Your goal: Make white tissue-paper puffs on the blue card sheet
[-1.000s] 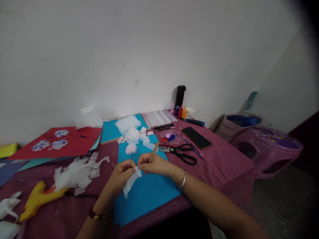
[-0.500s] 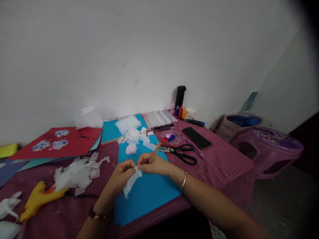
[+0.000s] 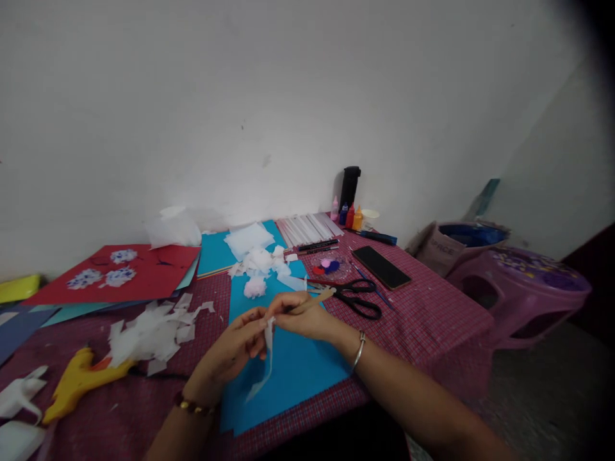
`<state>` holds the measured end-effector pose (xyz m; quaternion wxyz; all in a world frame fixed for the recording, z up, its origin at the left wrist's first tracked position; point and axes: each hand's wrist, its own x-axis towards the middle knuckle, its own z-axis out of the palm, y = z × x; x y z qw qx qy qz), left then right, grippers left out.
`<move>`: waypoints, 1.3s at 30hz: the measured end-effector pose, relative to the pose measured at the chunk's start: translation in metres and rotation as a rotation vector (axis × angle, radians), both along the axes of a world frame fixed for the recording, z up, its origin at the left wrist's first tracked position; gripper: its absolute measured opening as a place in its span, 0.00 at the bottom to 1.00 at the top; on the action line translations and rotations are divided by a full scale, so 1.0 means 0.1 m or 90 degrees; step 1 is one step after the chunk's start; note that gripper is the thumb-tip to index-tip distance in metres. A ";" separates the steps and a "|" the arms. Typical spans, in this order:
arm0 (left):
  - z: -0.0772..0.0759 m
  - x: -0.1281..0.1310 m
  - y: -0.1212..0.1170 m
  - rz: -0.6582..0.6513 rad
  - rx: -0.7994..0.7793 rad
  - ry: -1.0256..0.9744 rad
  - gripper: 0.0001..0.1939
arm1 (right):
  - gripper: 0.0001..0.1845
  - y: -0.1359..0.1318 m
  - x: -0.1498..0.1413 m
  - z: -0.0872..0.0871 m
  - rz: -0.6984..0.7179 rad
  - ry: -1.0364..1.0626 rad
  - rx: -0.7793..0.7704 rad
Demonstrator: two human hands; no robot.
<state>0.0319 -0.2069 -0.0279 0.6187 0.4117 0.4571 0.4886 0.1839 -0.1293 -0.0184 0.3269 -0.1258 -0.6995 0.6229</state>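
Note:
Over a blue paper sheet (image 3: 293, 378) my two hands meet. A thin white tissue strip (image 3: 266, 365) hangs down from between them. My left hand (image 3: 235, 342) pinches its top edge. My right hand (image 3: 300, 315) is closed round a thin wooden stick (image 3: 323, 296), which lies low and points right, and its fingertips touch the strip's top too. A metal bangle circles my right wrist and a dark bracelet my left.
Black scissors (image 3: 355, 296), a dark phone (image 3: 381, 266), small paint bottles (image 3: 350, 216), a black flask (image 3: 350, 187) and pens lie at the back right. White tissue scraps (image 3: 148, 333), a yellow glue gun (image 3: 79, 381) and red paper (image 3: 120, 275) sit left. A purple stool (image 3: 523, 288) stands right.
The stick in my right hand has tipped from pointing up to lying nearly flat toward the right. The tissue strip now hangs longer and straighter. My left fingers have loosened a little.

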 end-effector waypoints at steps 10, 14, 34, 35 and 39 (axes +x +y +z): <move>0.03 0.04 0.00 -0.005 -0.036 -0.020 0.15 | 0.03 0.03 0.03 0.00 -0.065 0.036 0.002; 0.01 -0.01 0.02 0.074 -0.036 -0.003 0.14 | 0.03 0.07 0.02 -0.01 -0.091 0.006 0.016; -0.05 -0.09 0.05 0.210 0.061 0.095 0.09 | 0.05 0.10 0.01 -0.07 -0.061 -0.129 -0.039; -0.06 -0.09 0.06 0.200 0.091 0.112 0.07 | 0.05 0.09 0.00 -0.08 -0.060 -0.134 -0.042; -0.05 -0.10 0.07 0.153 0.153 0.213 0.06 | 0.03 0.07 -0.02 -0.12 -0.042 -0.136 -0.049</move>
